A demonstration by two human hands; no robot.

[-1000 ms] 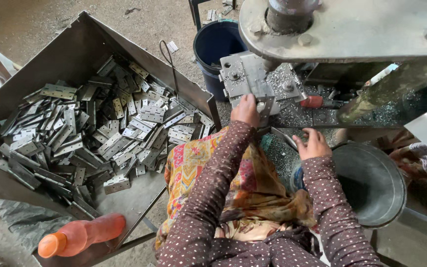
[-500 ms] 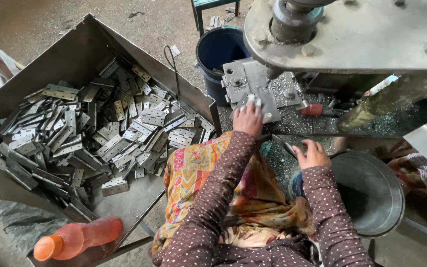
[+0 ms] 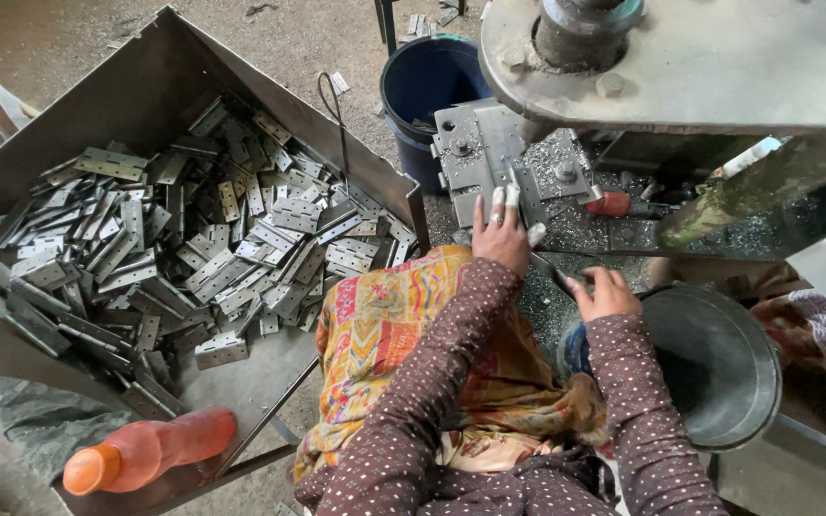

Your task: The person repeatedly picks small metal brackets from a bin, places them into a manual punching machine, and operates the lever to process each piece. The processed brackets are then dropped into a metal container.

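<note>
left hand [image 3: 501, 232] touches grey press plate [image 3: 489, 158]; orange bottle [image 3: 145, 449] well apart.

I sit over a bare floor [image 3: 69, 38] of grey, dusty concrete, scattered with small scraps. Flat daylight falls on everything, without hard shadows. To my left stands a big sheet-metal bin [image 3: 126, 96] with sloped walls. Ahead a dark blue plastic bucket [image 3: 423, 86] stands on the floor, just beside the bin's corner. At my right a round grey metal basin [image 3: 728, 382] sits low.
</note>
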